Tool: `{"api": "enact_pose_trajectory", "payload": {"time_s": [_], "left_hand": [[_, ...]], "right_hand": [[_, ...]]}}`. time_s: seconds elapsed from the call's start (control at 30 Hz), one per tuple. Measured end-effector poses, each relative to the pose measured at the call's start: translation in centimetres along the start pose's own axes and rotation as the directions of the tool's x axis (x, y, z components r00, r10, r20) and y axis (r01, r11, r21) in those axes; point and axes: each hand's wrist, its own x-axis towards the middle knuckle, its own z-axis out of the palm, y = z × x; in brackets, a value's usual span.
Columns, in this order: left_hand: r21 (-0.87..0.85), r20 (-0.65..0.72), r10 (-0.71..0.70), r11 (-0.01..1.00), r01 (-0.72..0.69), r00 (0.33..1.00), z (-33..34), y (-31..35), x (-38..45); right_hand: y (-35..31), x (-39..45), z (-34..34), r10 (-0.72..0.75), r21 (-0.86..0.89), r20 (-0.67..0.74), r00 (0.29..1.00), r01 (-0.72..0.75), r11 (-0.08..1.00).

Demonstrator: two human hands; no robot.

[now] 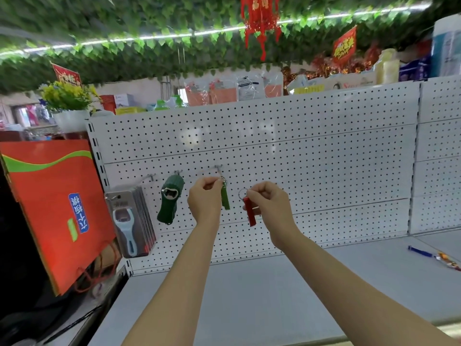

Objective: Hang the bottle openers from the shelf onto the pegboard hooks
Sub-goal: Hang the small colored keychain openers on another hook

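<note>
My left hand [205, 199] pinches the key ring of a slim green bottle opener [225, 199], held just under a metal hook [219, 168] on the white pegboard [311, 156]. My right hand [268, 203] pinches a slim red bottle opener [250, 213] by its ring, a little right of the green one and in front of the board. A dark green bottle-shaped opener [170, 200] hangs from the hook to the left. Carded openers with a pale blue handle [126, 221] hang at the far left.
The grey shelf [249, 295] runs below the pegboard; a blue opener [421, 251] and an orange one [447, 260] lie at its right end. An orange gift box [52, 206] leans at the left. Goods and fake leaves sit above the board.
</note>
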Motion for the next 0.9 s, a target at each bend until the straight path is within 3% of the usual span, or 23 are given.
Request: {"api": "enact_pose_trajectory", "payload": {"time_s": [0.23, 0.43, 0.67, 0.77, 0.9], "left_hand": [[0.133, -0.005, 0.051, 0.99, -0.05, 0.999, 0.2, -0.2, 0.7], [0.265, 0.112, 0.184, 0.942, -0.208, 0.976, -0.8, -0.8, 1.0], [0.411, 0.355, 0.48, 0.691, -0.595, 0.803, -3.1, -1.4, 0.8], [0.437, 0.408, 0.511, 0.618, -0.653, 0.756, -3.5, -1.5, 1.2], [0.438, 0.442, 0.511, 0.595, -0.674, 0.737, -3.9, -1.6, 1.7]], "right_hand": [[0.4, 1.0, 1.7, -0.012, 0.002, 0.015, 1.0, 0.012, 1.0], [1.1, 1.9, 2.8, -0.017, -0.004, -0.004, 1.0, 0.017, 1.0], [1.3, 3.5, 4.4, -0.012, 0.03, -0.048, 0.999, 0.013, 0.999], [1.6, 4.0, 5.2, -0.01, 0.044, -0.06, 0.998, 0.013, 0.999], [2.3, 4.6, 5.9, 0.015, 0.056, -0.099, 0.995, -0.009, 0.998]]}}
